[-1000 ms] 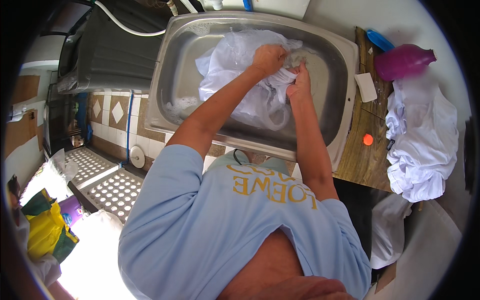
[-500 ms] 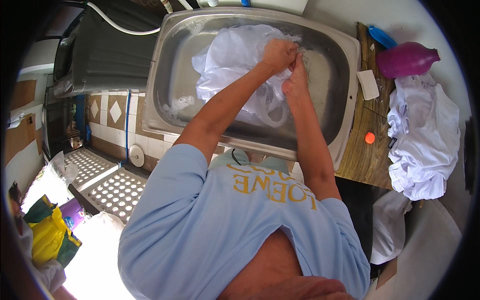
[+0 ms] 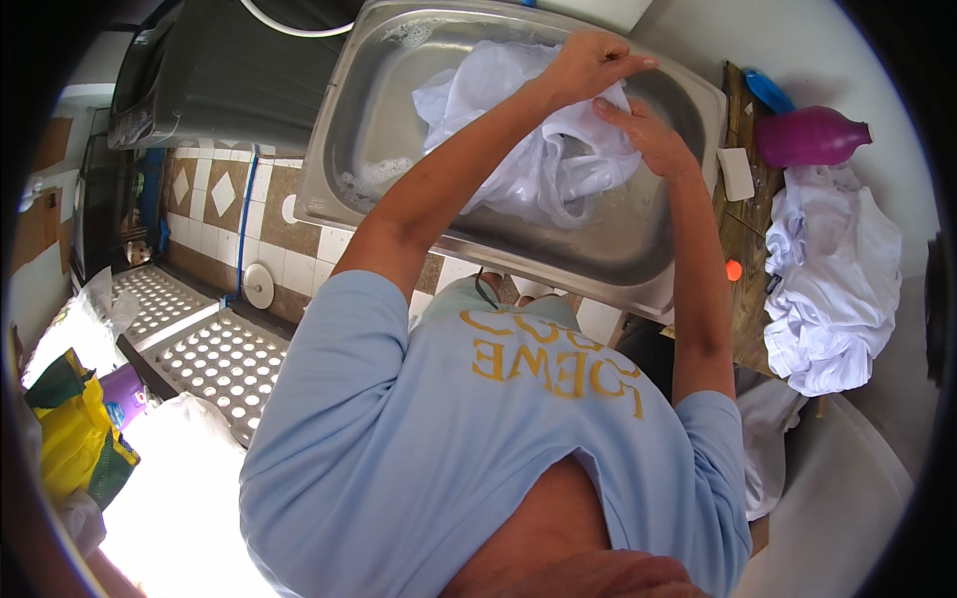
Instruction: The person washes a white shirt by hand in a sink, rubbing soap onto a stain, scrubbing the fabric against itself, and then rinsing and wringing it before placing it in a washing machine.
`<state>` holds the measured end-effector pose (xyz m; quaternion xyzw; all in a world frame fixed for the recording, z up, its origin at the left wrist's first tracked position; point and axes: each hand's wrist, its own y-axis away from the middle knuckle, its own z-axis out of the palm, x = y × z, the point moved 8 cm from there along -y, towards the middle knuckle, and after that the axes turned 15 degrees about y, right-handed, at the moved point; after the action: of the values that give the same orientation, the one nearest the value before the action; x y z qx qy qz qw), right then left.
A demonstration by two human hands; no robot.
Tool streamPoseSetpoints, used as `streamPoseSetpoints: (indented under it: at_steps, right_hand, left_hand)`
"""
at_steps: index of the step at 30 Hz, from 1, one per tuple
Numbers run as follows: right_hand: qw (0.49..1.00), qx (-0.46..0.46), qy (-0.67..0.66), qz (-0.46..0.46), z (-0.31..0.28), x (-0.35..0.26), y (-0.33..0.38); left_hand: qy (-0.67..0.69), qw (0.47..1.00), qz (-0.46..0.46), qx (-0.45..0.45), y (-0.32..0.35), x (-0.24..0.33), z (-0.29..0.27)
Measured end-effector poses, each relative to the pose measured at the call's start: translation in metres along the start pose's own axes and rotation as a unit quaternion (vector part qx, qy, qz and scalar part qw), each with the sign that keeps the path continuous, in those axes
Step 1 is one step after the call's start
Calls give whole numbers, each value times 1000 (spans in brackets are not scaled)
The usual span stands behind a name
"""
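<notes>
A wet white garment (image 3: 518,110) lies bunched in the stainless steel sink (image 3: 688,214), part of it lifted toward my hands. My right hand (image 3: 653,138) is at the garment's right side, with its thumb and fingers closed on a fold. Just above it and to the left, my left hand (image 3: 590,70) hovers over the garment's far edge. Its thumb and a finger reach out to the right, and nothing shows between them. The undersides of both hands are hidden.
Right of the sink, a wooden board (image 3: 743,209) carries a white bar (image 3: 736,174), an orange cap (image 3: 734,270), a blue scoop-like piece (image 3: 768,92) and a purple container (image 3: 812,137). White clothes (image 3: 832,289) are heaped beside them. A dark covered appliance (image 3: 229,80) stands at left.
My hands, together before, have come apart, the left raised and the right lower. The garment has bunched toward the right. The whole view has shifted slightly.
</notes>
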<state>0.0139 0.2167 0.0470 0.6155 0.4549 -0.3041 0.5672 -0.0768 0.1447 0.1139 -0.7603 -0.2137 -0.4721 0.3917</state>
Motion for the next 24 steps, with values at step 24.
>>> streamPoseSetpoints:
  at_steps: [24]
  right_hand:
    - [946, 0, -162, -280, -44, -201, 86]
  left_hand:
    - [-40, 978, 17, 203, 108, 142, -166]
